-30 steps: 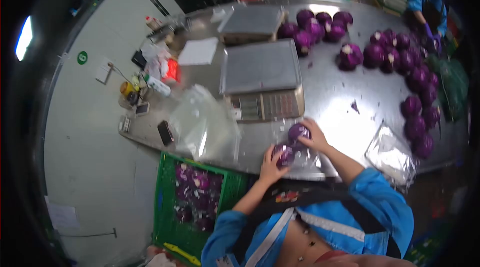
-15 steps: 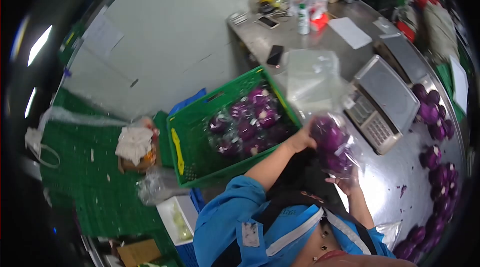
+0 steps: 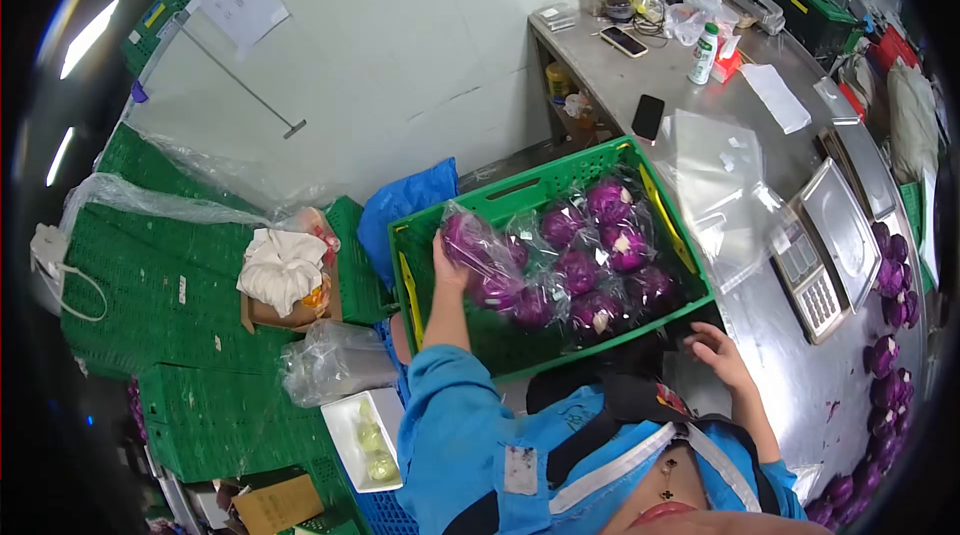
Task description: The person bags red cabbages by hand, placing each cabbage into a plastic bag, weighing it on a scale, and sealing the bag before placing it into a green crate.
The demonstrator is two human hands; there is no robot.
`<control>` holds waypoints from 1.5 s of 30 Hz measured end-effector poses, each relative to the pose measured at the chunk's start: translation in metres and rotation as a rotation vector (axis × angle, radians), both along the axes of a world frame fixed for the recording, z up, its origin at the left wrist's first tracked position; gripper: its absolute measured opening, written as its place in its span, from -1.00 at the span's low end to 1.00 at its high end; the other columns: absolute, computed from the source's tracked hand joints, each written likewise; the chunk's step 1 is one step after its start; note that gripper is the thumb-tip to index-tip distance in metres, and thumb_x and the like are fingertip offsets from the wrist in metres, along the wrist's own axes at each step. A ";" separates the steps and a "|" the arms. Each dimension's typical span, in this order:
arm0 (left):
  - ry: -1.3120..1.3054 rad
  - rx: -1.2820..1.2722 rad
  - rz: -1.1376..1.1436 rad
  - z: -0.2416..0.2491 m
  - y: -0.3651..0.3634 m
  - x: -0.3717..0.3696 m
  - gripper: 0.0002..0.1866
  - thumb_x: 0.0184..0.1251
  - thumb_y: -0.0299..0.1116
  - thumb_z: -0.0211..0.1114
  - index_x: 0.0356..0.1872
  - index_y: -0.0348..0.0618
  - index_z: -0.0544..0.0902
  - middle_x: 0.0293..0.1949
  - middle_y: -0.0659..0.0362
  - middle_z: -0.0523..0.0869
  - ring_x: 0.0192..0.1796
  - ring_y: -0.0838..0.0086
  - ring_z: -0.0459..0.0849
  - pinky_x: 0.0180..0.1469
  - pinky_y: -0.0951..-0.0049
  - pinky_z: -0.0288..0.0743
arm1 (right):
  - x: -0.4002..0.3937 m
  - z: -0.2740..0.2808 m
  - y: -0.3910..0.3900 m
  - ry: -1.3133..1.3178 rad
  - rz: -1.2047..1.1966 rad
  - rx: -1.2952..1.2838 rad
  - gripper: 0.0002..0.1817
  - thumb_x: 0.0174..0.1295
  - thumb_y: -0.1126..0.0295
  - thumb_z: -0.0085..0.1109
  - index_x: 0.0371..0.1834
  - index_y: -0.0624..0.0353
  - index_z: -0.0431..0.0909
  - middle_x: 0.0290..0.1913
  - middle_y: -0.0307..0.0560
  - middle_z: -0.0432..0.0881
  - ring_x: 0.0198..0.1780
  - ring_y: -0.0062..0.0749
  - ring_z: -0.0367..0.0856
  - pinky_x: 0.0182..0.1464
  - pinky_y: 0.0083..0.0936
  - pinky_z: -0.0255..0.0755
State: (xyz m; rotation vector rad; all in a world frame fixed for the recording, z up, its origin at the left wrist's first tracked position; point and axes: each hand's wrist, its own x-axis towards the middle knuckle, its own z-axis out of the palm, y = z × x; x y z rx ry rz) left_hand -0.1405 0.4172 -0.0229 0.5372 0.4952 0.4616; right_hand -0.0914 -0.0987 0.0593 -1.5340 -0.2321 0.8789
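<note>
My left hand (image 3: 446,267) is closed around the left end of a clear plastic bag of red cabbages (image 3: 480,247), inside the left part of a green crate (image 3: 510,197). Several more bagged red cabbages (image 3: 600,260) fill the crate's middle and right side, white stem ends showing on some. The bag in my hand lies against them, tilted. My right hand (image 3: 722,357) is empty, fingers apart, just off the crate's front right corner and beside the steel table's edge.
The steel table (image 3: 765,365) carries clear plastic bags (image 3: 705,170), a weighing scale (image 3: 815,275), a phone (image 3: 648,118), a bottle (image 3: 703,55) and loose red cabbages (image 3: 885,390) along its right edge. Green crates (image 3: 150,285), a box with a white cloth (image 3: 283,273) and a white tray (image 3: 362,440) stand left.
My left hand has carried the bag of red cabbages from over the table leftward into the green crate. My right hand has let go of the bag. The view has turned left.
</note>
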 end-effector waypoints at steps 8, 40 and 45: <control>0.937 1.566 -0.097 -0.078 0.071 0.025 -0.50 -0.02 -0.21 0.30 -0.04 -0.23 0.46 -0.09 -0.04 0.54 -0.04 0.12 0.49 0.03 0.27 0.33 | -0.004 -0.031 0.001 0.065 -0.130 -0.327 -0.49 0.15 0.29 0.11 0.13 0.27 0.26 -0.12 0.00 0.53 -0.18 -0.41 0.55 -0.20 -0.57 0.41; 0.030 2.122 -0.888 -0.051 -0.546 0.277 -0.38 0.05 -0.17 0.24 0.13 -0.23 0.30 0.15 -0.03 0.34 0.22 0.13 0.23 0.22 0.24 0.11 | -0.162 -0.081 -0.485 -0.046 -1.533 -0.874 -0.20 -0.13 0.11 0.34 0.18 0.19 0.23 0.12 0.07 0.37 0.04 -0.18 0.44 0.04 -0.40 0.36; 0.436 2.398 -0.812 -0.076 -0.551 0.239 -0.21 0.11 0.04 0.12 0.28 -0.20 0.07 0.32 0.02 0.07 0.37 0.21 -0.03 0.28 0.11 -0.02 | -0.260 -0.028 -0.645 -0.108 -1.842 -1.493 -0.22 -0.34 0.26 0.39 0.06 0.26 0.32 0.03 0.15 0.40 0.07 -0.04 0.37 0.11 -0.32 0.24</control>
